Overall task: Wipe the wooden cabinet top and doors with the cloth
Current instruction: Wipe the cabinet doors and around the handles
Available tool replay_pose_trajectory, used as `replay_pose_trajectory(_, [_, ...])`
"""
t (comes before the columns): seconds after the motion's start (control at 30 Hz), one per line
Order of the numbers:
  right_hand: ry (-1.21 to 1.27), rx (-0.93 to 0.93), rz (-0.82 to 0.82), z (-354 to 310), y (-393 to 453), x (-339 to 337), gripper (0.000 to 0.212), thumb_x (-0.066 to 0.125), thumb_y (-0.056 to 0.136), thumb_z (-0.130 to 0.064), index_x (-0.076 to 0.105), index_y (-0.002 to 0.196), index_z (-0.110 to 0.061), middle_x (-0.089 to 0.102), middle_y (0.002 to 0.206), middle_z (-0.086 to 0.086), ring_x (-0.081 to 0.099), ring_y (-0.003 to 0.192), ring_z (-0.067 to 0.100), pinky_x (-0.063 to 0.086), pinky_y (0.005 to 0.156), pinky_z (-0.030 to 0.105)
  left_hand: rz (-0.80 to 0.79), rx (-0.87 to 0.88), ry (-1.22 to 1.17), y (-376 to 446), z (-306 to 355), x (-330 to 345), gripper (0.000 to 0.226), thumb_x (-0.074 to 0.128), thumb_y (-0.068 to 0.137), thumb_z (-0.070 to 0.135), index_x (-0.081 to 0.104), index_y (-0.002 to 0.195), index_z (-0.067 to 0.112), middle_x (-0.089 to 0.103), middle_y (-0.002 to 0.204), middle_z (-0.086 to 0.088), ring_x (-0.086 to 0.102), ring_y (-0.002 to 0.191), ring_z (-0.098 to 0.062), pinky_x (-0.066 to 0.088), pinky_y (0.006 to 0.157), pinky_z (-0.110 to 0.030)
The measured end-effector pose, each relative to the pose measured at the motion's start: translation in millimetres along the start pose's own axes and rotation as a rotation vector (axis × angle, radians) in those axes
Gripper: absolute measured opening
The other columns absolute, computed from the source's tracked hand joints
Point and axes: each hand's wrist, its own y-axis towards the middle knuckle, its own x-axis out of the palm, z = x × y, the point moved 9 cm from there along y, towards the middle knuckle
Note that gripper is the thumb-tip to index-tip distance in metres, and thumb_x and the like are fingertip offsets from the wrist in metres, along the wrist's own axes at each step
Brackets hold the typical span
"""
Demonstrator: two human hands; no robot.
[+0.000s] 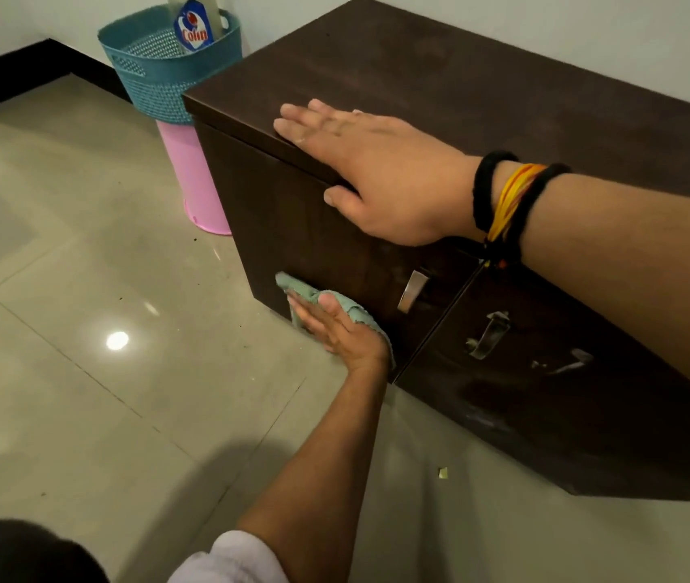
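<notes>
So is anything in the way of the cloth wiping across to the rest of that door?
Yes. A metal handle sticks out of the door just right of the cloth, which the left hand presses flat, so the wipe must go around it.

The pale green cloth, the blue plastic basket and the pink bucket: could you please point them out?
pale green cloth (299, 288), head view, folded upper part.
blue plastic basket (154, 84), head view, perforated front wall.
pink bucket (198, 183), head view, side wall.

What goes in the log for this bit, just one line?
step: wiping door | left hand: presses cloth on cabinet door | right hand: flat on top
</notes>
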Motion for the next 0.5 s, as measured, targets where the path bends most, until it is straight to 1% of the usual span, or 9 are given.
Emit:
replay_pose_trajectory(0.13, [-0.017,-0.003,0.011,2.1,-1.2,0.1,0.07,0.044,0.102,-0.02,0.005,0.16,-0.023,0.002,0.169,-0.003,0.0,0.154,0.016,0.007,0.126,0.041,-0.008,-0.371,-0.08,-12.0,-49.6,4.6,0.096,0.015,0.074,0.093,0.011,0.156,0.043,0.022,0.165,-0.001,0.024,0.149,-0.036,0.016,0.119,-0.062])
replay_pose_trajectory(0.2, [-0.019,-0.003,0.016,2.2,-2.1,-0.5,0.07,0.043,0.102,-0.02,0.005,0.16,-0.022,0.002,0.169,-0.002,0.0,0.154,0.016,0.007,0.126,0.041,-0.052,-0.498,-0.043,-29.6,-73.9,7.1,0.108,0.012,0.065,0.099,0.01,0.157,0.041,0.019,0.166,-0.003,0.02,0.15,-0.037,0.016,0.119,-0.061])
replay_pose_trajectory(0.23, [-0.024,-0.004,0.016,1.6,-2.1,-0.5,0.069,0.043,0.102,-0.02,0.005,0.16,-0.022,0.002,0.169,-0.002,0.001,0.154,0.016,0.008,0.126,0.041,-0.123,-0.522,-0.012,-41.6,-78.8,9.3,0.113,0.009,0.062,0.101,0.008,0.157,0.039,0.015,0.167,-0.003,0.017,0.151,-0.035,0.015,0.121,-0.059])
replay_pose_trajectory(0.27, [-0.028,-0.006,0.015,1.0,-1.9,0.1,0.069,0.042,0.102,-0.02,0.004,0.16,-0.022,0.002,0.169,-0.002,0.001,0.154,0.016,0.008,0.126,0.041,-0.201,-0.526,0.026,-55.8,-84.3,12.2,0.111,0.003,0.067,0.097,0.005,0.158,0.034,0.011,0.168,-0.003,0.013,0.153,-0.031,0.014,0.123,-0.054])
replay_pose_trajectory(0.3, [-0.031,-0.009,0.013,0.4,-1.5,0.3,0.069,0.042,0.102,-0.02,0.004,0.16,-0.022,0.002,0.169,-0.002,0.001,0.154,0.016,0.008,0.126,0.041,-0.302,-0.516,0.069,-71.1,-82.1,16.4,0.101,-0.001,0.077,0.088,0.003,0.159,0.029,0.006,0.169,-0.003,0.01,0.154,-0.027,0.012,0.124,-0.049])
replay_pose_trajectory(0.33, [-0.031,-0.009,0.012,0.0,-1.3,0.2,0.069,0.042,0.102,-0.021,0.004,0.16,-0.022,0.001,0.169,-0.002,0.001,0.154,0.016,0.008,0.126,0.041,-0.351,-0.541,0.064,-82.4,-83.3,19.1,0.091,0.0,0.087,0.079,0.002,0.159,0.023,0.005,0.168,-0.003,0.009,0.154,-0.026,0.011,0.125,-0.046])
replay_pose_trajectory(0.4, [-0.027,-0.004,0.004,0.2,-2.1,-0.3,0.069,0.041,0.103,-0.021,0.003,0.16,-0.022,0.0,0.169,-0.003,0.0,0.154,0.015,0.008,0.126,0.041,-0.32,-0.558,-0.026,-83.7,-76.4,16.0,0.075,0.013,0.099,0.063,0.001,0.159,0.02,0.005,0.168,-0.005,0.011,0.154,-0.029,0.01,0.124,-0.049])
replay_pose_trajectory(0.43, [-0.026,0.0,0.0,0.9,-2.7,-0.5,0.068,0.041,0.103,-0.021,0.003,0.16,-0.022,0.0,0.169,-0.003,0.0,0.154,0.015,0.007,0.126,0.041,-0.278,-0.476,-0.045,-70.2,-60.9,12.8,0.07,0.015,0.102,0.057,-0.001,0.159,0.021,0.002,0.169,-0.004,0.008,0.154,-0.028,0.007,0.124,-0.048])
replay_pose_trajectory(0.5, [-0.024,0.006,-0.007,0.8,-3.8,-0.6,0.068,0.042,0.103,-0.021,0.004,0.16,-0.022,0.0,0.169,-0.003,-0.001,0.154,0.015,0.007,0.126,0.042,-0.167,-0.222,-0.003,-28.4,-18.2,4.7,0.062,0.015,0.106,0.047,-0.005,0.159,0.019,-0.004,0.169,-0.002,0.001,0.155,-0.021,0.0,0.122,-0.034])
